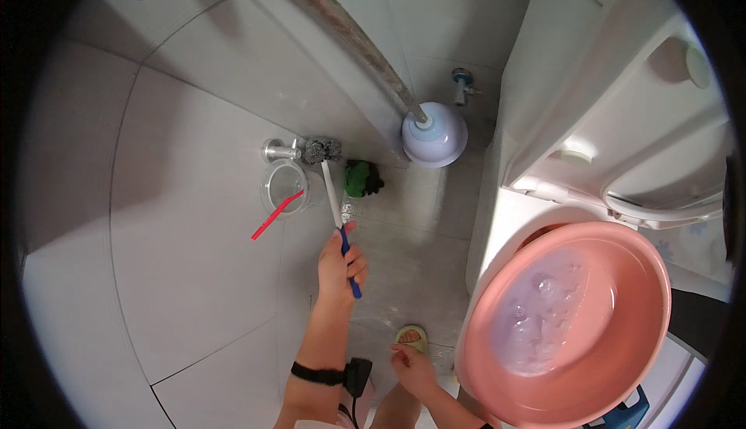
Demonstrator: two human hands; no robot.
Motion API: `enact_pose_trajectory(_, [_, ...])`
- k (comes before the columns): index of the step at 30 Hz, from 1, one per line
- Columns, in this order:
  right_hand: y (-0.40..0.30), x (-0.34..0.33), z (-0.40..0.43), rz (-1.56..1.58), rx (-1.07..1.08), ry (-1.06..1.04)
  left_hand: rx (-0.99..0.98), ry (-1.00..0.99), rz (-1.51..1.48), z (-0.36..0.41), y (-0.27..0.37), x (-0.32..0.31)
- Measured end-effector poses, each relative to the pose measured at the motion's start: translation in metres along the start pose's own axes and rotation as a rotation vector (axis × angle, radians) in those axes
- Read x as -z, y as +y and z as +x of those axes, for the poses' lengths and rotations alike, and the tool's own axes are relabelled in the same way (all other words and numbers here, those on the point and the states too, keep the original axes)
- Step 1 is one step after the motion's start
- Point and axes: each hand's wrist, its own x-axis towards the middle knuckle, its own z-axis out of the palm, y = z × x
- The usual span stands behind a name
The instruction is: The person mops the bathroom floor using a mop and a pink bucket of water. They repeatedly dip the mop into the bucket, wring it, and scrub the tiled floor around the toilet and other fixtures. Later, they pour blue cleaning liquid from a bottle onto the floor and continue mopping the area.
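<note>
My left hand (341, 266) grips the blue end of a long-handled scrubbing brush (331, 187) with a white shaft. Its grey, wiry head (322, 150) is up by the wall, beside a small metal tap (281, 150); whether they touch I cannot tell. Just left of the shaft is a clear plastic cup (284, 187) with a bent red stick (273, 221) leaning out of it. My right hand (415, 368) hangs low over a green slipper (412, 336), its fingers loosely bent and nothing visible in them. To its right, a pink basin (629, 336) holds bubbly, pale purple water (533, 318).
The basin rests over a white toilet (507, 225) whose lid (629, 120) is raised. A lavender plunger (436, 137) with a long worn handle (355, 32) stands in the corner. Near it are a green-and-black bundle (361, 179) and a wall valve (461, 86).
</note>
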Motion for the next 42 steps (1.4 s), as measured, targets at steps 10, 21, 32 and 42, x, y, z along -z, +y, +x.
enact_pose_trajectory(10, [0.018,-0.016,0.001,-0.063,0.023,-0.092,0.059,0.102,0.148,0.063,-0.027,-0.002])
enact_pose_trajectory(21, [0.007,0.000,0.000,-0.046,-0.029,-0.023,0.083,0.087,0.184,0.016,-0.025,-0.019])
enact_pose_trajectory(32, [0.009,-0.004,-0.003,-0.073,-0.073,0.013,0.190,-0.043,0.225,-0.060,-0.017,-0.023])
enact_pose_trajectory(42, [0.017,0.002,-0.001,-0.080,-0.048,0.043,0.292,-0.024,0.208,0.070,-0.035,-0.016])
